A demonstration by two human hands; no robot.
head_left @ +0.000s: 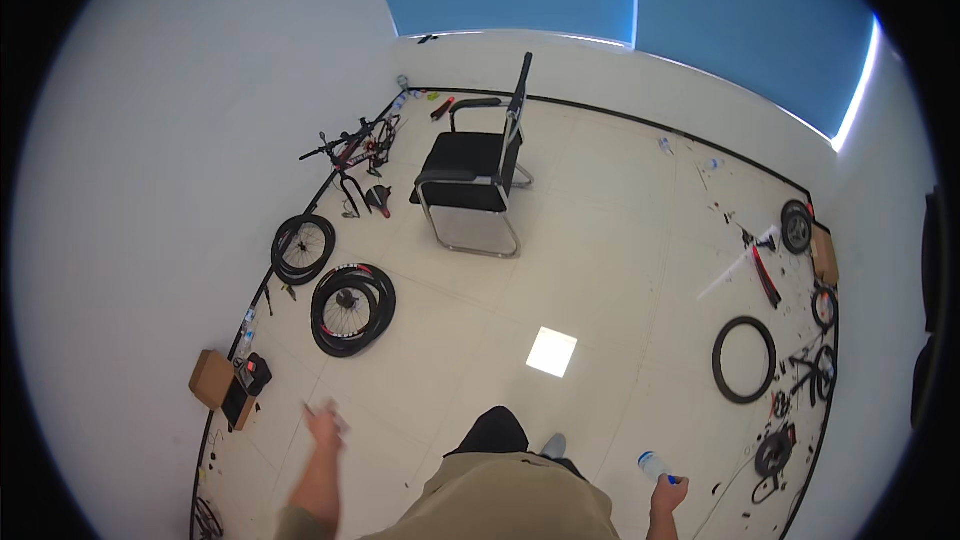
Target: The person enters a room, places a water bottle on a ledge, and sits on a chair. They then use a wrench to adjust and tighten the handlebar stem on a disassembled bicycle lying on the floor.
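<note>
My right hand (670,493) is wrapped round the blue-capped end of a clear plastic bottle (652,465) with a blue and white label. The bottle is tilted, out over the floor to the right of my body. On the other side, my left hand (325,424) is raised in the air, smeared by motion, so its fingers cannot be made out clearly. It appears to hold nothing large. Nearest to it in the picture are an opened cardboard box (211,381) and a bicycle wheel with tyres (352,310).
A black armchair with a metal frame (473,155) stands ahead. Along the left wall lie a bicycle frame (350,155), a saddle (379,200) and another wheel (303,249). At right are a loose tyre (744,360), a red and black part (767,277) and several small wheels.
</note>
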